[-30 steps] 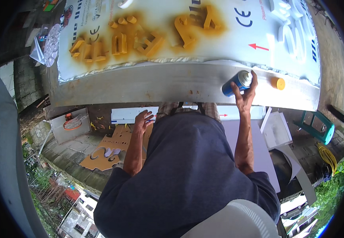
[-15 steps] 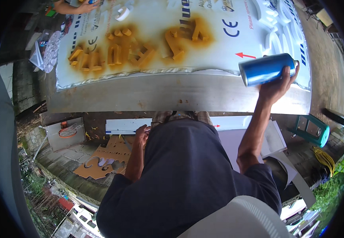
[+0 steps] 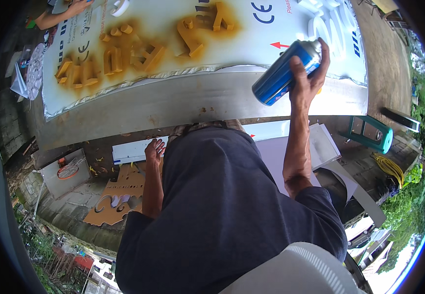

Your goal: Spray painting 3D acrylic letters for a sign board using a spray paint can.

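A blue spray can (image 3: 280, 78) is gripped in my right hand (image 3: 311, 78) above the table's near edge, tilted with its silver top up and to the right. Its nozzle is hidden behind my fingers. My left hand (image 3: 154, 149) hangs low beside my body, fingers loosely apart, with nothing visible in it. Gold-brown letters (image 3: 146, 56) with thick sides lie on a pale printed sheet (image 3: 251, 44), ringed by overspray of the same colour. White cut-out shapes (image 3: 327, 29) rest farther right on that sheet.
Another person's hand (image 3: 78, 7) reaches in at the far left. The metal tabletop (image 3: 198, 100) shows along the near edge. A green stool (image 3: 376, 137), yellow coiled hose (image 3: 389, 169), brown cut-out board (image 3: 117, 198) and small basketball hoop (image 3: 68, 169) are down around me.
My right hand has moved left and turned the spray can from nearly level to a steep slant. My left hand's fingers have loosened. The whole view has shifted, moving the table up and left.
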`<state>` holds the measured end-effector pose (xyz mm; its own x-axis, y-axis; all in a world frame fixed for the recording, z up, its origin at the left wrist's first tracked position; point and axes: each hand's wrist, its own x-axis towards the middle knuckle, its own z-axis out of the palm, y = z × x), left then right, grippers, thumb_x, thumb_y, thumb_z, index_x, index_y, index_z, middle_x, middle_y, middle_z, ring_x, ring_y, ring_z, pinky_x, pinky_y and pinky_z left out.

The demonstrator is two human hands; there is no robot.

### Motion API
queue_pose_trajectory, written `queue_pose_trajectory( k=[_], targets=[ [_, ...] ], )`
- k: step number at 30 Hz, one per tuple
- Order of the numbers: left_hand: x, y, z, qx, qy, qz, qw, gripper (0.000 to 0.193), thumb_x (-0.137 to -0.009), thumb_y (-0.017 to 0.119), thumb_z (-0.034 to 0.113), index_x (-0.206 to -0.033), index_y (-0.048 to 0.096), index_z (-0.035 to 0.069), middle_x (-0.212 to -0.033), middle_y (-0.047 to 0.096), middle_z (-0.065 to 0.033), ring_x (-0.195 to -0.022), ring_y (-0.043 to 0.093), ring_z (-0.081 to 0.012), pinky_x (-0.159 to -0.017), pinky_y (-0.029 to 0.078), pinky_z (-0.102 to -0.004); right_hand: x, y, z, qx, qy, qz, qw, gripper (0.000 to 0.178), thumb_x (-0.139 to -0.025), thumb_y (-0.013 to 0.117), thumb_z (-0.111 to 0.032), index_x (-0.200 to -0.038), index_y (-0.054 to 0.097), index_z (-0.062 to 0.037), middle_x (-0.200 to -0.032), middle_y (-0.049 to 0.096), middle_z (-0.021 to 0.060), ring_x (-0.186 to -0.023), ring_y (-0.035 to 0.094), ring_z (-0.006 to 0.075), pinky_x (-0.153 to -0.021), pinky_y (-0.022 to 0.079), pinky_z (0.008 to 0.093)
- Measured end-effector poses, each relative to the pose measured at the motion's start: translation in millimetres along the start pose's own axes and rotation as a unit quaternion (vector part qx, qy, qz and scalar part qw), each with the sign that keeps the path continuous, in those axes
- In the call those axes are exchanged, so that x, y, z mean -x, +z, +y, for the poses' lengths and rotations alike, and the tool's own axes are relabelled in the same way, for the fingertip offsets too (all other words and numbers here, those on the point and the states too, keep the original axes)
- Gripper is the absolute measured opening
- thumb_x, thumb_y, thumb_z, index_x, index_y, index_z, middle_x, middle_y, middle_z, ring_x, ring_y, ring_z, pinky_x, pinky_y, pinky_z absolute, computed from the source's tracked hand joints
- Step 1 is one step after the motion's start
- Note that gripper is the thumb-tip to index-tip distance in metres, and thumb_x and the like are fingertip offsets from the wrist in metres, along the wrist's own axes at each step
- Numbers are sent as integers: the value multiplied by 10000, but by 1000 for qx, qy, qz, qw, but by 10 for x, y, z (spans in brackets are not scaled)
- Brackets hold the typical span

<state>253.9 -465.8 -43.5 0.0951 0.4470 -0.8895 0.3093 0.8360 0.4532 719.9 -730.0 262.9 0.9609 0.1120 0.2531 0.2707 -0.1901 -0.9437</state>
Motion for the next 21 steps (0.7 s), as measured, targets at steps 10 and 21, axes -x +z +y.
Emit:
queue_pose_trajectory(
  k=[10, 21],
  targets=[
    [-329, -282, -62, -173, -26, -48, 983, 497, -985, 624, 301, -1395, 536, 34, -1336, 644, -156, -1102, 619, -266, -989, 469, -424, 90, 485, 264, 255, -152, -91, 951, 726, -794, 791, -260, -1446, 491, -151, -1137, 573, 182, -1008, 672, 325, -861, 609, 474],
    [-793, -798, -213, -330, 203, -140, 911, 429, -924, 715, 238, -1248, 660, -38, -1173, 713, -121, -1093, 668, -220, -1004, 485, -352, -31, 893, 327, 293, -172, -93, 936, 705, -778, 806, -327, -1407, 503, -234, -1088, 518, 190, -908, 671, 348, -732, 620, 462]
  ],
)
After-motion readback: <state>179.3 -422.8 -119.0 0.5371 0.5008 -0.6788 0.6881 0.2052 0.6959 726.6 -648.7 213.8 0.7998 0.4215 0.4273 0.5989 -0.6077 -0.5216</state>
